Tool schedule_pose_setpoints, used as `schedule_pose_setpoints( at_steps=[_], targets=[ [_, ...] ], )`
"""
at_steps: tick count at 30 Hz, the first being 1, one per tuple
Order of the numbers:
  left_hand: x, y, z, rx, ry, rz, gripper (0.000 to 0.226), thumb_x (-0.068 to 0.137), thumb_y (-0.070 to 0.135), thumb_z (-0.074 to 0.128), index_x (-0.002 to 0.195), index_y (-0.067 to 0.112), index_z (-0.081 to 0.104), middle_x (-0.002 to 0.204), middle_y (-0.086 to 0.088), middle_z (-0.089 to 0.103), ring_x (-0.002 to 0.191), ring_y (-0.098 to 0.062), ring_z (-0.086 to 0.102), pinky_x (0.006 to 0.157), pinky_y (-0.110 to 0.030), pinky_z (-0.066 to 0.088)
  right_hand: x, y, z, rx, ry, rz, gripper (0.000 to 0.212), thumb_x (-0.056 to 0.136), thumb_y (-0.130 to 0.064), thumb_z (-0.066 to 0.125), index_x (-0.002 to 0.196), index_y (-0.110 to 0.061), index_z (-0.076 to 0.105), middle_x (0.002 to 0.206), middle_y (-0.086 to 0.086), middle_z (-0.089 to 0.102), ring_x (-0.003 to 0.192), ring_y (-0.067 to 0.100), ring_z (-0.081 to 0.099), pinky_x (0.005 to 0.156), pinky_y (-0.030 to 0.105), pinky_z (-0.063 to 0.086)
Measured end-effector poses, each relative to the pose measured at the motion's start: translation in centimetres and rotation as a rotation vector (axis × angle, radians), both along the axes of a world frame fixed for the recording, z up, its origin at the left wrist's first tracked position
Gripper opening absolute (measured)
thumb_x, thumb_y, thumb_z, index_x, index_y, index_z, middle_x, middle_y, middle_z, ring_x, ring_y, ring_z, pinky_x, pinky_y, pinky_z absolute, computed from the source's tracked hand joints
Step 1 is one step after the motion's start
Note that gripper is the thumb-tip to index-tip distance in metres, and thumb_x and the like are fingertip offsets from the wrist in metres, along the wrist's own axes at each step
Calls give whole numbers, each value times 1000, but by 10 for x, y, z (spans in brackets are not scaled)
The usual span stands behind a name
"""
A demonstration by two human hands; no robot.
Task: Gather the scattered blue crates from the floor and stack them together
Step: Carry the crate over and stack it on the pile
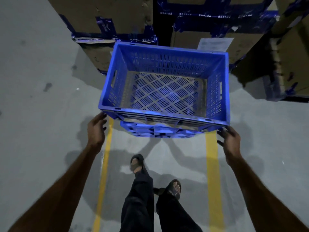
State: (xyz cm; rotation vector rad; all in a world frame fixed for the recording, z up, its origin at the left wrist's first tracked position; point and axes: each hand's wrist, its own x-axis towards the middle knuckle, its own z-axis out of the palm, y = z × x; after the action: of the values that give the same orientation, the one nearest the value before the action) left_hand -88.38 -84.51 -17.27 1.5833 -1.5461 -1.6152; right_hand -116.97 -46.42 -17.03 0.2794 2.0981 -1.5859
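Tall cardboard boxes bound with blue tape stand along the far edge of the grey floor. A white paper label is stuck on one box. Two yellow lines run along the floor.

The crate is bright blue, its floor a diamond lattice of slots; the floor is grey with yellow stripes; the cardboard boxes are brown, bound with dark blue tape.

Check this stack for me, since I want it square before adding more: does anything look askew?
Yes. The top blue crate sits crooked on the lower crate: its near edge overhangs on both sides, and the lower one looks twisted beneath it. Both hands, left hand and right hand, are open at its corners.
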Motion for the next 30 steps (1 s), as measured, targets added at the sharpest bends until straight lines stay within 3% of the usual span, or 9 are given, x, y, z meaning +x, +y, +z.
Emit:
schedule_pose_setpoints(
  at_steps=[4, 8, 13, 17, 19, 22, 24, 27, 30],
  targets=[
    [-1, 1, -12, -63, -97, -88, 67, 85, -11, 55, 149, 9, 53, 139, -8, 63, 116, -25, 64, 82, -33, 50, 13, 5, -33, 18, 30, 60, 52, 90, 11, 50, 127, -24, 63, 115, 0, 70, 91, 19, 55, 82, 40, 42],
    [-9, -2, -26, -118, -146, -197, 72, 82, -18, 55, 148, 11, 53, 132, 0, 63, 112, -28, 65, 85, -37, 52, 5, 9, -73, 113, 161, 87, 40, 85, -14, 64, 124, -21, 73, 116, 2, 76, 94, 14, 61, 85, 42, 48],
    [-4, 0, -50, -153, -120, -247, 75, 65, 5, 58, 137, 27, 54, 126, 19, 66, 105, -23, 67, 84, -39, 54, 0, 11, -108, 154, 333, 67, 34, 89, -41, 68, 108, -15, 77, 100, 1, 78, 98, 13, 65, 86, 48, 54],
    [-1, 6, -65, -98, -156, -200, 74, 81, -19, 56, 149, 10, 48, 143, -7, 61, 88, -20, 67, 77, -35, 57, -2, 9, -123, 119, 337, 3, 26, 89, -43, 71, 102, -22, 77, 95, 1, 79, 94, 18, 69, 85, 51, 54],
    [-2, 8, -68, -93, -168, -189, 74, 83, -22, 53, 150, 9, 47, 145, -8, 59, 89, -21, 67, 72, -30, 57, -4, 8, -125, 124, 328, -21, 27, 86, -38, 72, 101, -16, 78, 96, 3, 80, 94, 16, 70, 86, 51, 55],
    [-4, 8, -65, -107, -159, -186, 76, 80, -16, 56, 150, 14, 48, 141, 2, 58, 109, -32, 67, 86, -47, 56, -6, 10, -128, 131, 377, -4, 22, 88, -33, 74, 95, -12, 76, 89, -4, 79, 89, 15, 71, 85, 49, 54],
    [-5, 9, -60, -129, -149, -204, 76, 72, -2, 58, 145, 18, 51, 134, 6, 60, 108, -30, 66, 88, -46, 56, -6, 10, -125, 167, 415, 21, 17, 90, -31, 74, 86, -15, 71, 74, -14, 73, 79, 13, 67, 77, 44, 53],
    [-7, 14, -55, -158, -158, -219, 83, 63, 9, 54, 146, 15, 51, 131, 6, 60, 106, -26, 66, 89, -44, 57, -3, 8, -116, 229, 481, 39, 20, 91, -30, 75, 80, -19, 64, 70, -5, 66, 74, 17, 63, 72, 41, 50],
    [-8, 17, -55, -149, -176, -213, 85, 64, 6, 55, 148, 14, 49, 135, 5, 58, 105, -27, 66, 89, -44, 58, -5, 10, -114, 247, 491, 32, 21, 90, -33, 77, 82, -19, 65, 76, 5, 67, 75, 19, 63, 73, 41, 51]
  ],
)
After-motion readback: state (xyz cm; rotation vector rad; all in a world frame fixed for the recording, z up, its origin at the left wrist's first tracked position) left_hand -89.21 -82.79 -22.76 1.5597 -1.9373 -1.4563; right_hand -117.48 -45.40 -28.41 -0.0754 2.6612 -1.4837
